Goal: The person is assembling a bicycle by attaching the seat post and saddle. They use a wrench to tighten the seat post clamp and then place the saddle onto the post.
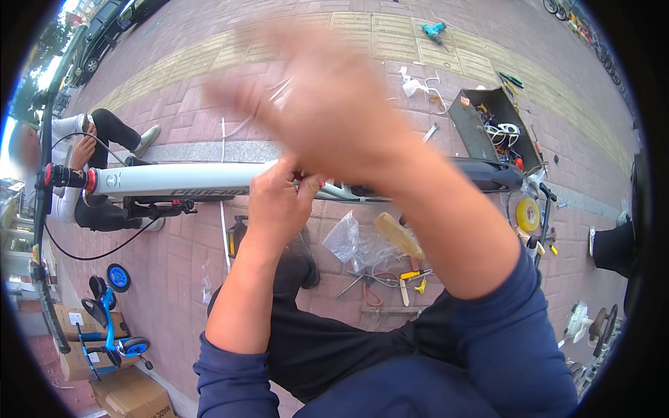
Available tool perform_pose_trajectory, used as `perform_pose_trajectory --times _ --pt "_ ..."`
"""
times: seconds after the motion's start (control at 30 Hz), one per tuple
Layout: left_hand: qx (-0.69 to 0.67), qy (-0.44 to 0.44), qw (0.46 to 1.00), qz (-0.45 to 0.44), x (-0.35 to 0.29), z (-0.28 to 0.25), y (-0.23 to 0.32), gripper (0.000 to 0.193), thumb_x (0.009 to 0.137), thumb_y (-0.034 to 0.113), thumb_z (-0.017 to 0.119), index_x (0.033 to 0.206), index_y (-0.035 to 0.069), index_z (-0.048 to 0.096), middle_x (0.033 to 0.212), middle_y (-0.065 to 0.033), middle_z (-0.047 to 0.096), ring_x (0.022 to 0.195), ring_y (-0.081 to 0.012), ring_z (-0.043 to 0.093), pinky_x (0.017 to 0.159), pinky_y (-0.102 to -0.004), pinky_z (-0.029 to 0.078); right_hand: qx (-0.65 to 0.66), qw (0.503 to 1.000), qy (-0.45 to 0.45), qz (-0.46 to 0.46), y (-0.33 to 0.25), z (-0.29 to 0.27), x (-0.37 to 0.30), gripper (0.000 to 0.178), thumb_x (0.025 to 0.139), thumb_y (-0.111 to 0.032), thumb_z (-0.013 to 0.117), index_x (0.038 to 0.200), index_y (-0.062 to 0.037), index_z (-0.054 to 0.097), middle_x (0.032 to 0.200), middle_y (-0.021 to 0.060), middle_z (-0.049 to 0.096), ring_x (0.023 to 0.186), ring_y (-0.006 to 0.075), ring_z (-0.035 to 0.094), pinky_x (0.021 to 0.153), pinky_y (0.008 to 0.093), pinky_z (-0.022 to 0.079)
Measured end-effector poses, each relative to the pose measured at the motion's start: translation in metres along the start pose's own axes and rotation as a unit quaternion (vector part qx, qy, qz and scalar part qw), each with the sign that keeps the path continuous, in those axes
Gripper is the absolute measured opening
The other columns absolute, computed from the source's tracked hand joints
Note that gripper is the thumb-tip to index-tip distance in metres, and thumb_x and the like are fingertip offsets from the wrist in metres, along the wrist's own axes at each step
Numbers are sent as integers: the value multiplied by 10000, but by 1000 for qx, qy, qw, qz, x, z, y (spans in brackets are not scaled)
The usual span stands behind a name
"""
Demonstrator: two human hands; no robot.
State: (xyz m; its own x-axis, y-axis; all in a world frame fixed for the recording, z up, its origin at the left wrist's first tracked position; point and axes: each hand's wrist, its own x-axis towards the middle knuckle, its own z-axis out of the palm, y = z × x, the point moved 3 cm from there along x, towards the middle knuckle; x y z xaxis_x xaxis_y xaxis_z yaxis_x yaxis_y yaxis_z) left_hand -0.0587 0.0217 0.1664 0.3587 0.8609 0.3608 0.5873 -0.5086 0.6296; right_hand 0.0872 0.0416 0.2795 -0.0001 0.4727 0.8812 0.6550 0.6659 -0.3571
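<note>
A bicycle with a white frame tube (188,178) stretches across in front of me, its black handlebar (43,230) at the left and a dark saddle-like part (491,175) at the right. My left hand (273,198) is at the middle of the tube, thumb and fingers pressed together; whatever they pinch is hidden. Above the tube my right hand (331,104) is raised and smeared by motion, so its fingers cannot be read. A thin whitish strip (282,89) shows beside the right hand's fingers. Whether that hand holds it I cannot tell.
A metal toolbox (474,125) full of tools stands at the far right, a teal power drill (433,31) beyond it. Clear plastic wrap (352,240), tools and yellow tape (528,214) lie nearer. Another person (83,150) sits at the left, above a blue children's bike (108,320) and cardboard boxes (132,397).
</note>
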Motion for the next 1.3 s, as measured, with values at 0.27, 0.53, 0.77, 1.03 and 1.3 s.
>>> perform_pose_trajectory --times 0.27,0.53,0.77,1.03,1.3 --pt "-16 -7 999 -50 1 -2 1 136 811 69 761 931 43 703 764 -126 693 688 -278 675 654 -370 518 65 980 -170 77 -7 -1 12 755 911 -624 564 1198 71 640 1130 322 662 1121 476 623 946 488 513" --pt "-2 -5 998 -68 0 1 0 243 789 118 822 966 45 673 772 -67 693 666 -191 632 643 -329 513 264 861 41 433 54 -3 -54 508 1049 -460 459 995 0 667 924 139 681 878 195 638 811 358 503" --pt "0 -23 998 -65 6 -6 11 240 782 107 819 985 49 704 755 -75 691 661 -173 620 643 -326 507 382 667 135 625 77 67 -151 392 1049 -377 513 1091 -2 618 974 117 662 888 171 620 808 293 491" --pt "-23 -8 998 -58 3 -3 8 199 821 47 748 1003 13 675 759 -114 692 662 -223 667 647 -350 518 485 562 -127 658 103 114 -134 526 956 -416 648 1121 81 599 967 169 673 782 220 673 731 355 590" --pt "42 -46 998 11 -8 -3 11 407 764 -14 680 1163 39 621 974 -201 704 804 -386 691 701 -433 551 477 581 -407 518 92 169 -148 390 945 -289 678 1212 -5 658 997 151 727 807 230 695 718 366 564"
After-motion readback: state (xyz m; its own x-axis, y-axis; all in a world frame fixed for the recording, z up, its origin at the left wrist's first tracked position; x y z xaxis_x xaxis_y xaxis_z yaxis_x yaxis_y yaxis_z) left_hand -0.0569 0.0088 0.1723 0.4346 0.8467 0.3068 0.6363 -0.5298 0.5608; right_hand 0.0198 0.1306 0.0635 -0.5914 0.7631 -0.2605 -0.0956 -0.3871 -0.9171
